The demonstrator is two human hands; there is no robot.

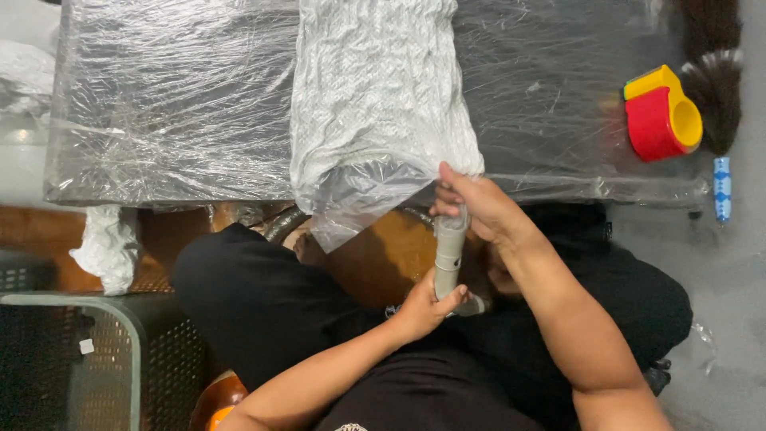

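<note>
Head view: a seated lap is seen from above.
Left hand (pixel 423 307): clenched low on the grey handle (pixel 449 255).
Right hand (pixel 471 203): clenched at its top.
Handle: stiff, light, best gripped mid-tube.
White mop head (pixel 375 96): soft, floppy, wrapped in plastic, lying on the table (pixel 159 104).
Farther: red tape dispenser (pixel 662 116).

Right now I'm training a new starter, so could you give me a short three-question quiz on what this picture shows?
1. True or false: both hands grip the grey tube.
2. Which hand is higher on the tube? A) left hand B) right hand
3. Fill in: the white mop head lies inside a clear plastic ____.

Key
1. True: the left holds the lower end, the right the upper end.
2. B: it sits where the tube meets the bag.
3. Bag: it rests on the plastic-wrapped dark table, left of the red and yellow tape holder.
</note>
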